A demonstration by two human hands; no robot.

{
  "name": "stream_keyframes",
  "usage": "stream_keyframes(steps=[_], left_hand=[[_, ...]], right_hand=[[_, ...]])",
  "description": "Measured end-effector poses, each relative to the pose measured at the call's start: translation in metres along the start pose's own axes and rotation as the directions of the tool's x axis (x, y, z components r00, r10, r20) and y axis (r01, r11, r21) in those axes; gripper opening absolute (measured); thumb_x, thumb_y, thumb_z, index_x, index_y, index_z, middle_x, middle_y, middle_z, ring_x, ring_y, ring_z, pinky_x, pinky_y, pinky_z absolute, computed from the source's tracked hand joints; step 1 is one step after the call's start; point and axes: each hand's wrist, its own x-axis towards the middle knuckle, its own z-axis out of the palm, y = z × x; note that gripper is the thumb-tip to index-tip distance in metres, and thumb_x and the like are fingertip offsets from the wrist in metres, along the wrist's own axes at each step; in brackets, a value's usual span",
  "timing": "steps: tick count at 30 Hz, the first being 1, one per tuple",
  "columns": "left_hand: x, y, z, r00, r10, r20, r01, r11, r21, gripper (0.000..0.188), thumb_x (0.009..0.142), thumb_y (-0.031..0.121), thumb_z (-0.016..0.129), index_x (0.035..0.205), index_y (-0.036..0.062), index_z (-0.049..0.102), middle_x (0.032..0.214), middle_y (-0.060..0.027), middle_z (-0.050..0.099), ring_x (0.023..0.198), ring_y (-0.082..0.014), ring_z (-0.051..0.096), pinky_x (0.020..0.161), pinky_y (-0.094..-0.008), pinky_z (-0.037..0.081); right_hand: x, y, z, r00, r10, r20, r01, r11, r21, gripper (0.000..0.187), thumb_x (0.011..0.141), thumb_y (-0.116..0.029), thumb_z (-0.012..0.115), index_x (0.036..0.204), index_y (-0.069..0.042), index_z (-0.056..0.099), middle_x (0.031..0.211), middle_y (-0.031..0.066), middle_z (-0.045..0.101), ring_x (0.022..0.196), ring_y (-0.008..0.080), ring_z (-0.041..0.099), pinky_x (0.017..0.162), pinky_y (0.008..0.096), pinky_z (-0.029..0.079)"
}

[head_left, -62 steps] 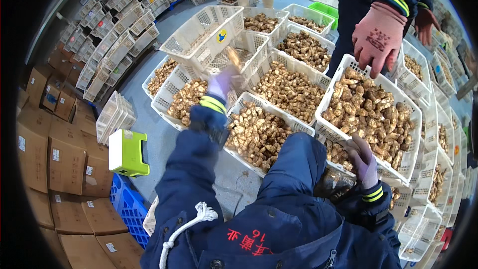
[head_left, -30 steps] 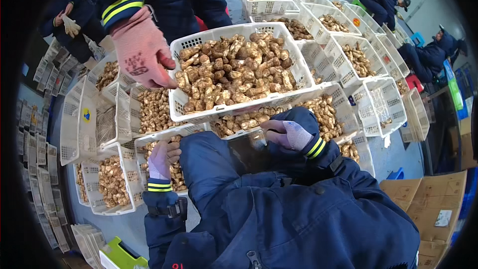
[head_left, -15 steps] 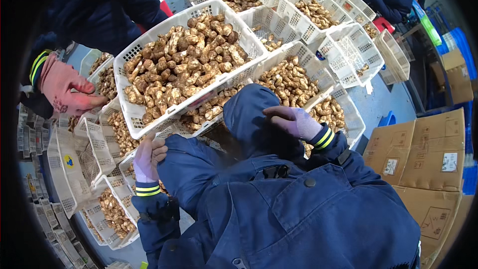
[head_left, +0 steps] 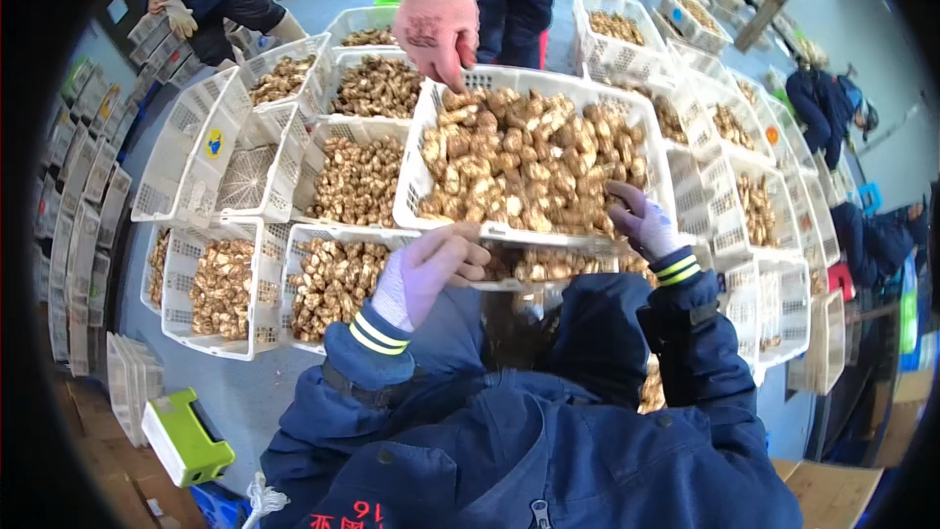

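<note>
A white perforated plastic crate [head_left: 658, 152] full of brown-and-cream mushrooms [head_left: 534, 157] stands just beyond my knees. My left hand [head_left: 436, 269], in a lavender-and-white glove, hovers by its near left edge, fingers loosely bent and nothing in them. At the near right corner is my right hand [head_left: 643, 220], gloved alike, its fingers apart over the rim beside the mushrooms; whether they touch is hard to tell. Across from me, a co-worker's pink-gloved hand [head_left: 441, 24] reaches down to the far left rim of the same crate.
More mushroom crates stand left, such as a crate of small mushrooms [head_left: 357, 176], and right, such as a tall crate [head_left: 754, 206]. An empty crate [head_left: 257, 176] sits among the left ones. A green-and-white box [head_left: 186, 436] lies lower left. Other people are farther off.
My view has turned, so the large crate now lies straight ahead. Both my hands have left my knees for its near edge. The co-worker's hand is now at the far rim.
</note>
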Motion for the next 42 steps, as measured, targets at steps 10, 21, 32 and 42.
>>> stream_keyframes(steps=[10,21,32,42], left_hand=[[0.019,-0.042,-0.016,0.983,-0.178,-0.054,0.156,0.945,-0.287,0.035,0.095,0.021,0.041,0.119,-0.0023,0.051,0.096,-0.0098,0.062,0.08,-0.0153,0.06,0.071,-0.0249,0.048],[0.042,-0.022,-0.003,0.987,-0.142,0.071,0.153,0.972,-0.177,0.038,0.094,0.023,0.042,0.123,-0.002,0.049,0.098,-0.0089,0.061,0.082,-0.0142,0.059,0.074,-0.0253,0.047],[0.018,-0.008,0.034,0.944,-0.101,0.315,0.228,0.889,-0.398,0.054,0.093,0.048,0.039,0.107,-0.0021,0.056,0.091,-0.0137,0.065,0.077,-0.0199,0.064,0.068,-0.0291,0.05],[0.001,-0.01,0.036,1.0,-0.021,-0.005,0.021,1.0,-0.019,0.026,0.083,0.018,0.054,0.097,-0.0046,0.056,0.083,-0.0076,0.062,0.071,-0.0104,0.056,0.063,-0.0221,0.044]], right_hand=[[0.095,-0.019,0.056,0.927,-0.209,0.312,0.351,0.778,-0.522,0.037,0.077,-0.02,0.056,0.111,-0.006,0.055,0.108,0.0168,0.059,0.103,0.0334,0.054,0.087,0.042,0.044],[0.06,-0.015,0.026,0.997,-0.056,-0.06,0.023,0.893,-0.449,0.034,0.077,-0.009,0.061,0.11,-0.004,0.059,0.105,0.0186,0.061,0.101,0.0301,0.058,0.09,0.0363,0.044],[-0.016,-0.132,0.039,0.943,-0.241,0.23,-0.022,0.644,0.765,0.062,0.076,0.003,0.054,0.134,0.003,0.034,0.13,0.016,0.045,0.116,0.02,0.047,0.095,0.0296,0.04],[-0.048,-0.113,0.07,0.968,-0.233,0.088,0.147,0.821,0.552,0.046,0.085,-0.015,0.057,0.125,0.005,0.043,0.114,0.0109,0.054,0.105,0.016,0.05,0.09,0.0283,0.039]])
